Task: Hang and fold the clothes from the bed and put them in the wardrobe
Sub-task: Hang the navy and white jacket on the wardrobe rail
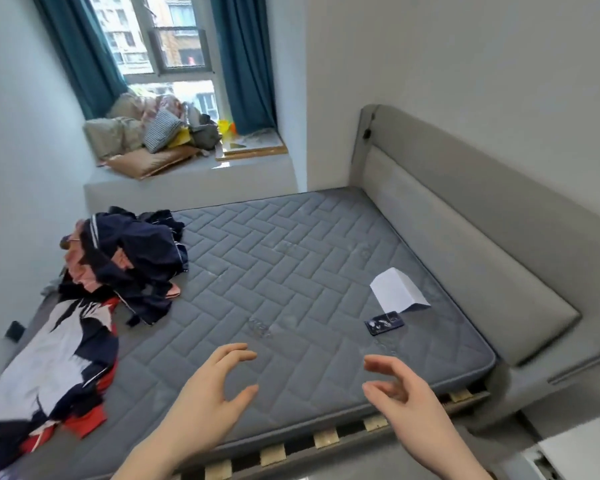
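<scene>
A heap of dark navy and pink clothes [132, 254] lies on the left side of the grey quilted mattress [291, 258]. In front of it spreads a white, navy and red garment [52, 362], reaching the bed's near left corner. My left hand [215, 389] hovers over the mattress's near edge, fingers loosely curved, holding nothing. My right hand [395, 386] hovers a little to its right, palm facing left, also empty. Both hands are well clear of the clothes.
A white folded paper [397, 289] and a small dark card [383, 323] lie on the mattress near the grey padded headboard [465, 237]. A window seat [194, 174] with piled cushions and bedding sits beyond the bed. Wooden slats [326, 438] show along the near edge.
</scene>
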{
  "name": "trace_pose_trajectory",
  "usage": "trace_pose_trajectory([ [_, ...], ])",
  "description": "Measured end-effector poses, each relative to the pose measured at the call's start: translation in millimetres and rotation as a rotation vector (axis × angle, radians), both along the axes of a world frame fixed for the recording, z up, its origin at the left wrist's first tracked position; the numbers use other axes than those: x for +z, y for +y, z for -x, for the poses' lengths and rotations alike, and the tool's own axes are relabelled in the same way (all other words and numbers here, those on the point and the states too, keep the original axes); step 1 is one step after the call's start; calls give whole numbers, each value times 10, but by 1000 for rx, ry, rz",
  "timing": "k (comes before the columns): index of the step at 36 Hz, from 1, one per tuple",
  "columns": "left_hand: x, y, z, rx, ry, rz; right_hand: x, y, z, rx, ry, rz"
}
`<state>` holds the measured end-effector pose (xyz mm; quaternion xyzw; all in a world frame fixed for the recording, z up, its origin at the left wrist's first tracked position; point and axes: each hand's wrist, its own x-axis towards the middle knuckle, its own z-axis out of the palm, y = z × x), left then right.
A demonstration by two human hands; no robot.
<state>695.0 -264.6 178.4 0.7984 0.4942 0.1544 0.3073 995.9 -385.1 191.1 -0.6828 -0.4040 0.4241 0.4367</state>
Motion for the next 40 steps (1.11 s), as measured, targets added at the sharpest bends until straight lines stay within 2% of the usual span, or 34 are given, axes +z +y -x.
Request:
trace_pose_trajectory([
  [7,-160,16,576,206,58,51,-90,589,353,248,-31,9],
  [13,-296,-84,1288,458,37,110,-138,1099,928,469,-89,10],
  [23,-717,12,2608,765,-15,232,-377,1780,2014,671,-136,40],
  [27,-939,367,3198,848,-45,305,-482,2203,2615,732,-170,66],
  [32,-1322,1173,3997,924,-103,395,-716,2889,3443,716,-181,100],
  [40,-2394,2526,5172,930,-33,692,-1445,4047,4791,569,-124,202],
])
